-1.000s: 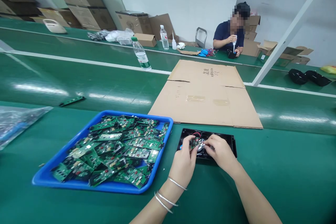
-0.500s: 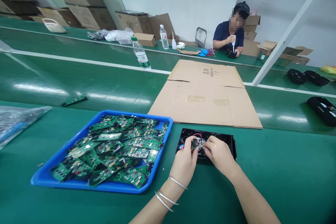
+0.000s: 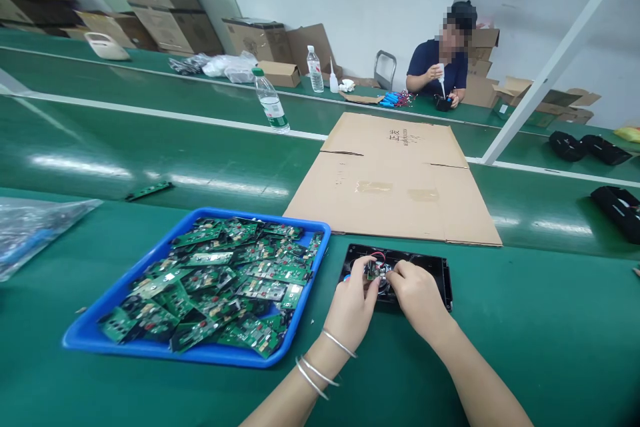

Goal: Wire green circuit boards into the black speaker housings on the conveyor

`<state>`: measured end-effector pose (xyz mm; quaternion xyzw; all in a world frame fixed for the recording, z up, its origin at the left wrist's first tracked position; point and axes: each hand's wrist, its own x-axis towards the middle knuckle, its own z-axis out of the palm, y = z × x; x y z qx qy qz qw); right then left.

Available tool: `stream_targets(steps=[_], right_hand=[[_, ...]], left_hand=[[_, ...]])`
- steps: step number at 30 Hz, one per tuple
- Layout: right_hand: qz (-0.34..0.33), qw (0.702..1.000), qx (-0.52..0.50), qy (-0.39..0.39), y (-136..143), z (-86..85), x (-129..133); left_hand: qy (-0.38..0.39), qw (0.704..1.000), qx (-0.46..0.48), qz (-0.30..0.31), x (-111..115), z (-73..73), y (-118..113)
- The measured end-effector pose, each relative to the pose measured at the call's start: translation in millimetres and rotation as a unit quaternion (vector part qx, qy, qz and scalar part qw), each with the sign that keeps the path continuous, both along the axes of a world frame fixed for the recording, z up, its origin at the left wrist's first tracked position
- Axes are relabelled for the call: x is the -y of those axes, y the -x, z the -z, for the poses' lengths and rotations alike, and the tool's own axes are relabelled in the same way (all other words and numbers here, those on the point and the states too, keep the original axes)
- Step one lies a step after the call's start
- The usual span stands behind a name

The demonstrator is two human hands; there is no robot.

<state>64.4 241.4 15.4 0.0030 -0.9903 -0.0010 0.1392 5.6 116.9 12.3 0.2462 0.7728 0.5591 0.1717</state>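
Observation:
A black plastic housing point(image 3: 436, 273) lies on the green table in front of me. Over its left half, my left hand point(image 3: 353, 307) pinches a small green circuit board point(image 3: 371, 271) with a red wire looped behind it. My right hand point(image 3: 417, 293) meets it from the right, fingertips closed on the same board or its wires; what exactly it grips is hidden. Bracelets ring my left wrist.
A blue tray point(image 3: 125, 340) heaped with green circuit boards sits left of the housing. Flat cardboard point(image 3: 395, 180) lies beyond on the conveyor belt. Also present: a water bottle point(image 3: 270, 103), a plastic bag point(image 3: 30, 230) at left, another black housing point(image 3: 617, 203) at right, a seated co-worker point(image 3: 440, 63) far back.
Both hands stayed over the housing, shifting the small board slightly. A second black housing came into view on the belt at right.

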Motion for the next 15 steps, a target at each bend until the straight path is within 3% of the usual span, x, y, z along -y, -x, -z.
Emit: stream_targets(steps=[3, 6, 10, 15], right_hand=[[0.041, 0.998, 0.029, 0.037, -2.9, -1.8, 1.1], [0.072, 0.988, 0.049, 0.129, -4.3, -3.8, -1.7], [0.031, 0.957, 0.064, 0.280, -0.9, -5.7, -11.8], [-0.009, 0.915, 0.082, 0.394, 2.8, -6.4, -22.8]], left_hand=[[0.015, 1.000, -0.026, 0.009, 2.0, -3.4, -1.0], [0.021, 0.999, -0.044, 0.017, 4.2, -6.5, -1.4], [0.017, 0.998, -0.041, 0.035, 5.2, -7.2, -1.1], [-0.014, 0.999, -0.016, 0.039, 3.0, -4.4, -2.9]])
